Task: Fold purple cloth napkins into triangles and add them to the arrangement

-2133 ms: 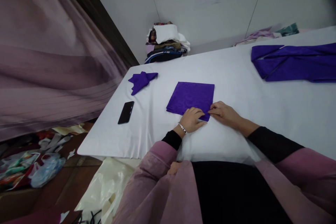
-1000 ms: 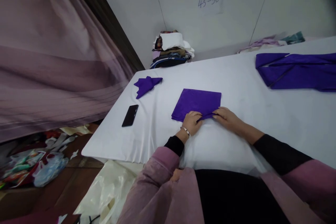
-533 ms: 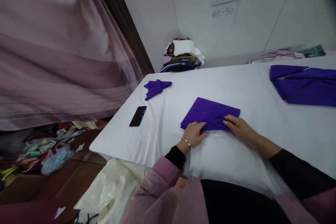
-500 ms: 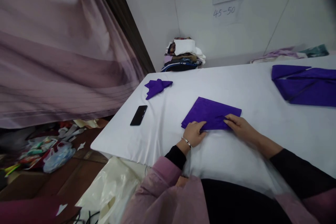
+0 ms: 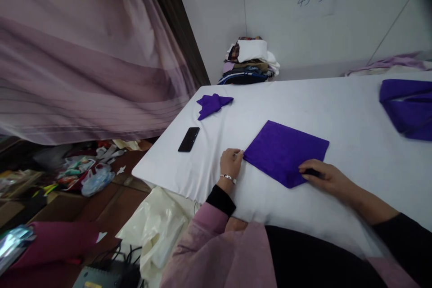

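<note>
A folded purple cloth napkin (image 5: 283, 150) lies on the white-covered table (image 5: 270, 99) in front of me. Its near edge comes to a point towards me. My left hand (image 5: 231, 163), with a silver bracelet at the wrist, is closed in a pinch at the napkin's left corner. On the near right side, my right hand (image 5: 322, 176) grips the napkin's edge between thumb and fingers. Farther back to the left sits another purple napkin (image 5: 215, 104), bunched into a pointed shape. A black phone (image 5: 189, 139) rests flat between that one and the table's left edge.
More purple cloth (image 5: 408, 110) lies at the table's right. Behind the table is a stack of folded clothes (image 5: 249, 60). A pink curtain (image 5: 101, 54) hangs at left, above floor clutter with a plastic bag (image 5: 97, 179). A cream sheet (image 5: 158, 229) hangs near the front left corner.
The napkin's near side has come down towards me, making its visible face larger. My left hand has shifted from its near edge to the left corner. The camera view has turned slightly.
</note>
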A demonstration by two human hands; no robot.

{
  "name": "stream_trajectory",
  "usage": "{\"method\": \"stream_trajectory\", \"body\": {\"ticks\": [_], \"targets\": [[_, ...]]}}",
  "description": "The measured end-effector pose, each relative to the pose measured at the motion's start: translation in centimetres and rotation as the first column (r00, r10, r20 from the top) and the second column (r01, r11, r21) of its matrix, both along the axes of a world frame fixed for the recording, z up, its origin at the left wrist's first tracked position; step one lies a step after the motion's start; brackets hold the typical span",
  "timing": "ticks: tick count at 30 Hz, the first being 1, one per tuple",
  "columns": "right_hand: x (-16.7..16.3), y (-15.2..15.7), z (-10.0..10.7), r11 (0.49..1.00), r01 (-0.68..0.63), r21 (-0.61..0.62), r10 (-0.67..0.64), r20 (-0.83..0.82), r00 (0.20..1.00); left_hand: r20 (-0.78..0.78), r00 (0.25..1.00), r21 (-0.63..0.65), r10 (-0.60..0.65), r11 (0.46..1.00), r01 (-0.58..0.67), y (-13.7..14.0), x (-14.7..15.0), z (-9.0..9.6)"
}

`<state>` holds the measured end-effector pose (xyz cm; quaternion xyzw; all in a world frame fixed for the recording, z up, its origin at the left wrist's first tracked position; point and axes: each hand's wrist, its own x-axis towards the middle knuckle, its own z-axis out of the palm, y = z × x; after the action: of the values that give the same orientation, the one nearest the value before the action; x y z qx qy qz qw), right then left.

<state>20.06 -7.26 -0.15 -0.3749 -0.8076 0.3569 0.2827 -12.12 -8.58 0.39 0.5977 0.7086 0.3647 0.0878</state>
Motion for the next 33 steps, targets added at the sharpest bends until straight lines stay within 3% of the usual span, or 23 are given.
{"method": "stream_trajectory", "body": {"ticks": [5,11,16,21,24,27,30,33], "targets": [[0.9,-0.8,-1.0,0.994,-0.052,0.092,0.047,0.058,0.997,-0.077,0.997,-0.103,0.019,0.994,-0.027,0.9,0.0,-0.1],[1.9,-1.6,-0.1,0.992,-0.115,-0.052,0.117,0.025,0.993,-0.012,1.0,-0.112,0.027,0.993,-0.028,1.2,0.6,-0.2],[1.9,-1.7,0.7,0.994,-0.01,-0.111,0.006,-0.032,0.999,0.016,0.999,-0.133,0.038,0.99,-0.036,1.0,0.8,-0.3],[1.9,-1.0,0.4,0.987,0.15,-0.049,-0.151,-0.019,0.988,-0.017,0.999,-0.128,0.028,0.991,-0.03,1.0,0.8,-0.5],[2.5,0.6,0.4,0.936,0.35,0.041,-0.349,-0.019,0.937,-0.038,0.999,-0.125,0.002,0.992,-0.007,1.1,0.6,-0.7],[3.6,2.9,0.6,0.838,0.525,0.148,-0.532,0.012,0.846,-0.124,0.992,-0.119,-0.001,0.993,-0.014,1.1,0.4,-0.8],[4.6,4.9,0.5,0.772,0.597,0.22,-0.625,0.093,0.775,-0.176,0.984,-0.114,-0.005,0.993,-0.015,1.2,0.3,-0.8],[4.9,6.2,0.2,0.748,0.618,0.241,-0.66,0.174,0.731,-0.203,0.979,-0.124,-0.012,0.992,-0.014,1.1,0.4,-0.5]]}}
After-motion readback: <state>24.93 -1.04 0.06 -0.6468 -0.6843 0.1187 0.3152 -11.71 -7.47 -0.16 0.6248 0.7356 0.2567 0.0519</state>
